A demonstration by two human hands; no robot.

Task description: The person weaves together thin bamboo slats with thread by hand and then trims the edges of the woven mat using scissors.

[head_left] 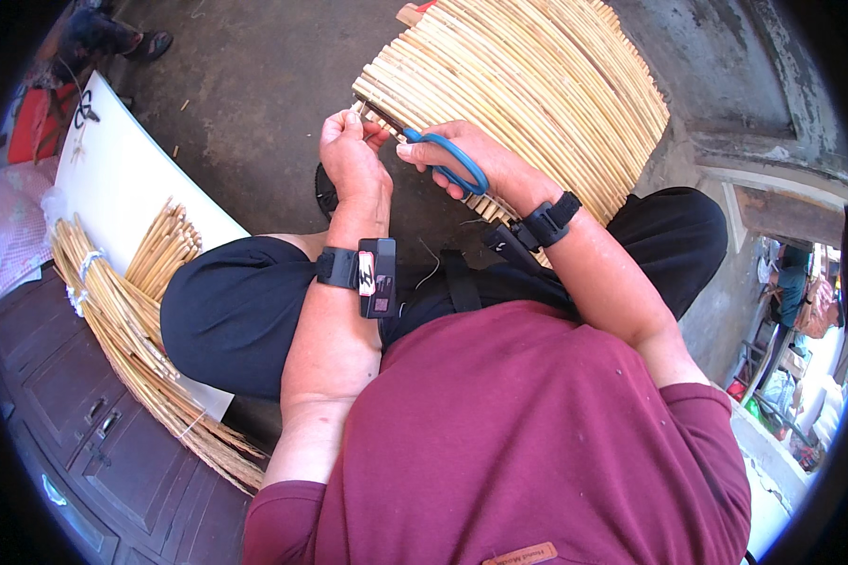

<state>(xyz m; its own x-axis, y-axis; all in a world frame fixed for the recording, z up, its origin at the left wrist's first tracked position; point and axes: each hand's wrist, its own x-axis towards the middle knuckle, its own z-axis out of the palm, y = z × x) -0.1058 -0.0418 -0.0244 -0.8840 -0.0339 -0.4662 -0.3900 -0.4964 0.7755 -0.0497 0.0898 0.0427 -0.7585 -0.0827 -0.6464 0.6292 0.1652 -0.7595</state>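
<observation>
A mat of straw-coloured reeds (523, 89), laid side by side, spreads out in front of me. My right hand (476, 146) grips a pair of scissors (474, 168) by the blue handles. Their dark blades point up and left along the mat's near left edge. At that edge's far left end, my left hand (356, 160) is closed in a pinch, close to the blade tips. Whatever sits between its fingertips is too small to make out.
Left of my knee lie tied bundles of loose reeds (127, 325), beside a white board (113, 169). A dark panelled wooden surface (94, 443) is at lower left. Someone's foot in a dark shoe (151, 45) shows at upper left. A wall (725, 75) borders the mat's right side.
</observation>
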